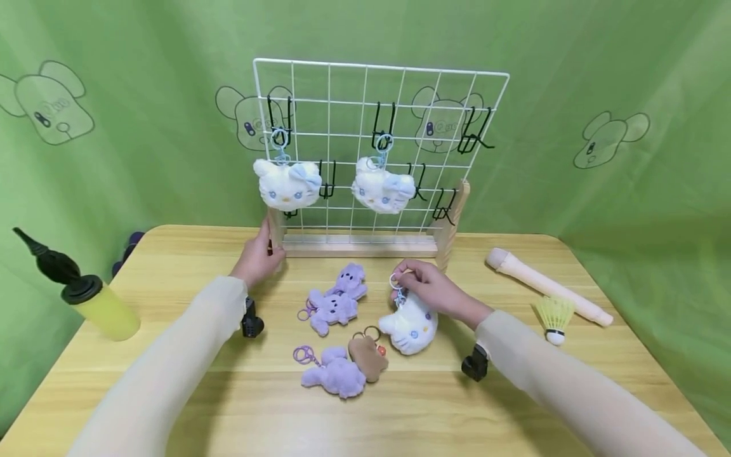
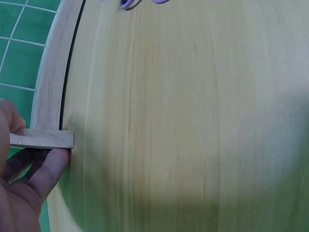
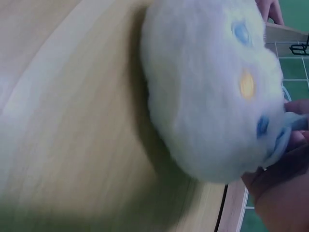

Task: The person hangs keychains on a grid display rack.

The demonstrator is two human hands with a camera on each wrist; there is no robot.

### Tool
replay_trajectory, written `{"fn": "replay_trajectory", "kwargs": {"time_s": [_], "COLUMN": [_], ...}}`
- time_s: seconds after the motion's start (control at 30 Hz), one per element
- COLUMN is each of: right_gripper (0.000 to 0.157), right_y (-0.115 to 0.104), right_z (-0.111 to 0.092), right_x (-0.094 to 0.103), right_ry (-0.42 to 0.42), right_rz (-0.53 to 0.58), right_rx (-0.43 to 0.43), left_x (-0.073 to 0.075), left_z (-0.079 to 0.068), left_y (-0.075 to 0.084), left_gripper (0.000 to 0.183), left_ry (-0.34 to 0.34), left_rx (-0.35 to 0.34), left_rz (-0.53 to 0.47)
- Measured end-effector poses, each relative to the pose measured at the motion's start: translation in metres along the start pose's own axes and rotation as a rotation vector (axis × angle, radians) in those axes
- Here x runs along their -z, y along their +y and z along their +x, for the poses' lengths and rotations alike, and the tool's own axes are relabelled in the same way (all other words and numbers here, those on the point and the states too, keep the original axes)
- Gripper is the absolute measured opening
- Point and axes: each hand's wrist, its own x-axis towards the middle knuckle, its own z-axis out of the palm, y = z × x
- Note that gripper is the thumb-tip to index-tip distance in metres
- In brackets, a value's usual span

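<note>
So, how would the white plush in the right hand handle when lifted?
The plush probably feels soft and squashy, given its fuzzy surface. It's likely light, since two similar ones hang from the rack. Lifted by its ring, it might swing.

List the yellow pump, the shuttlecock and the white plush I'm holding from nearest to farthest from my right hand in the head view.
1. White plush: held by your right hand.
2. Shuttlecock: off to that hand's right.
3. Yellow pump: far over on the left side.
</note>
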Motion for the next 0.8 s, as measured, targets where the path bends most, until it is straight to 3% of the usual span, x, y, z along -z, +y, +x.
{"fn": "replay_trajectory", "kwargs": {"time_s": [0.37,0.67,0.8], "right_gripper": [0.022,0.022,0.023], "right_y": [-0.005,-0.029,-0.046], "right_z": [-0.016,-0.024,-0.023], "right_x": [0.018,0.036,0.048], "right_ry": [0.077,0.316,0.446], "right_rz": [0.126,0.059,0.092], "right_rx": [0.066,0.230,0.312], "left_x": [-0.001,0.000,-0.001], "left_z": [0.000,0.000,0.001], "left_y": [0.000,0.000,-0.001], "left_gripper": [0.093,0.091,0.090], "left_ry": [-0.005,-0.021,-0.023], "left_rx": [0.004,0.008,0.011], "left_rz": [-0.012,0.012,0.010]}}
